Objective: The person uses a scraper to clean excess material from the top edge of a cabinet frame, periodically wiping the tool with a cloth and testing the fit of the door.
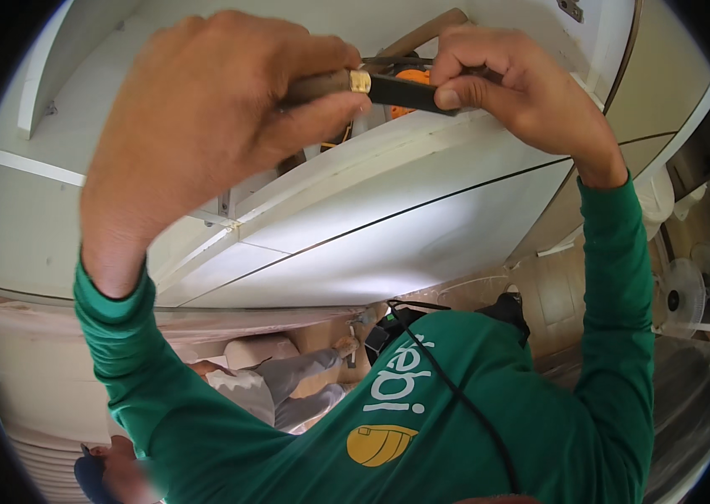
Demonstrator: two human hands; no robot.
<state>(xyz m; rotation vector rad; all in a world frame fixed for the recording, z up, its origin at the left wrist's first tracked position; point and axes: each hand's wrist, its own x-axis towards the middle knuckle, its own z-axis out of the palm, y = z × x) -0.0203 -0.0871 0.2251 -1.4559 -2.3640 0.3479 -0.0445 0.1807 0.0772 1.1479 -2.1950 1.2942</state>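
Note:
My left hand point(195, 109) is closed around the brown handle of what looks like a chisel point(405, 92), with a brass-coloured collar and a dark flat blade. At the other end of the blade, my right hand point(523, 88) pinches the tip between thumb and fingers. The tool lies nearly level between both hands, above the front edge of a white cabinet point(355, 181). Just behind it, inside the cabinet, sits an orange object point(410, 77), partly covered by the blade. A wooden tool handle point(422, 35) slants up beside it.
A long pale panel point(422, 227) runs below my hands. Metal hinges point(571, 10) are fixed to the cabinet sides. Another person point(246, 391) is at the lower left. A fan point(681, 296) stands at the right, near a plastic-covered dark surface point(691, 395).

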